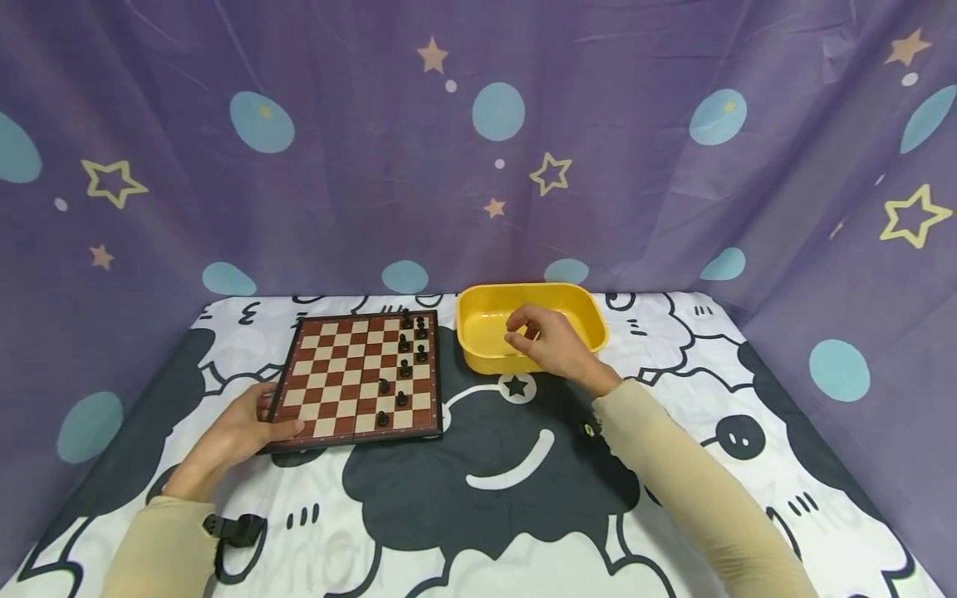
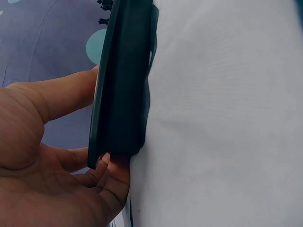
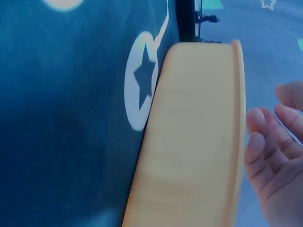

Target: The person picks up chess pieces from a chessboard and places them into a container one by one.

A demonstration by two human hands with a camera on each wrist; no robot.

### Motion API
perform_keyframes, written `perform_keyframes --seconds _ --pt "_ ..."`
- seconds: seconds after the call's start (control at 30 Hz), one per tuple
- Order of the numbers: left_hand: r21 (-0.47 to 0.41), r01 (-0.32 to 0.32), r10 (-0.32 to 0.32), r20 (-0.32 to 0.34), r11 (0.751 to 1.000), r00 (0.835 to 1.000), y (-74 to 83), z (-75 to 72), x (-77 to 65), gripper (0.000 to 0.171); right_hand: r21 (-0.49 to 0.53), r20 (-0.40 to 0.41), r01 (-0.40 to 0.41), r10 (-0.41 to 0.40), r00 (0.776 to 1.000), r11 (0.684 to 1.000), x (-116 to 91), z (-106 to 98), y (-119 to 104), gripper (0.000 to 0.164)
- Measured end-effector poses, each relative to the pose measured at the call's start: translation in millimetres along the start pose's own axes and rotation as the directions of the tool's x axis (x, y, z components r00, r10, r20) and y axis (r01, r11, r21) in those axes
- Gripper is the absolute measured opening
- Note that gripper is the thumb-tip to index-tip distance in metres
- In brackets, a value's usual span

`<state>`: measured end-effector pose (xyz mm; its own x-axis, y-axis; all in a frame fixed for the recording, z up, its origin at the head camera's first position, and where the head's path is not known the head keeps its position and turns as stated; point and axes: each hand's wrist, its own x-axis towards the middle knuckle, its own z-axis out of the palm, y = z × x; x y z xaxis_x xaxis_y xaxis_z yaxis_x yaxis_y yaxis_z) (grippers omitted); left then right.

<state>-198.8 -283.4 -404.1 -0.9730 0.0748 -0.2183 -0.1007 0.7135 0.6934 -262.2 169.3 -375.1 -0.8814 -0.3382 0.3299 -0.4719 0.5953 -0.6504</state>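
A brown-and-cream chessboard [image 1: 329, 365] lies left of centre, several black chess pieces [image 1: 404, 368] standing on its right-hand side. My left hand [image 1: 241, 425] grips the board's near left corner. In the left wrist view, the thumb [image 2: 71, 94] presses on the upper face of the board [image 2: 123, 85], while other fingers curl at its underside. Over the yellow plastic tub [image 1: 493, 363], my right hand [image 1: 549, 339] hovers with loosely bent fingers. From the right wrist view, these fingers [image 3: 272, 137] are spread beside the tub's rim [image 3: 240, 118], and no object shows between them.
The tub stands just right of the board on a black-and-white cartoon-print cloth [image 1: 523, 573]. Behind it hangs a purple curtain [image 1: 359, 166] with stars and blue ovals, which also runs along both sides. A small greenish-yellow item [image 1: 589, 429] is by the right sleeve.
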Motion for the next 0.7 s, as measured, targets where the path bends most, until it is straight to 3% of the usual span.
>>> perform_keyframes --seconds 0.23,0.7 --pt "-0.004 -0.003 0.003 -0.002 1.0 1.0 -0.3 -0.2 0.9 0.099 0.031 0.033 -0.007 0.006 0.999 1.0 -5 8 -11 0.019" --pt "-0.002 -0.003 0.003 0.001 1.0 1.0 0.3 0.4 0.9 0.096 0.088 0.043 0.108 -0.113 0.993 0.99 -11 34 -33 0.016"
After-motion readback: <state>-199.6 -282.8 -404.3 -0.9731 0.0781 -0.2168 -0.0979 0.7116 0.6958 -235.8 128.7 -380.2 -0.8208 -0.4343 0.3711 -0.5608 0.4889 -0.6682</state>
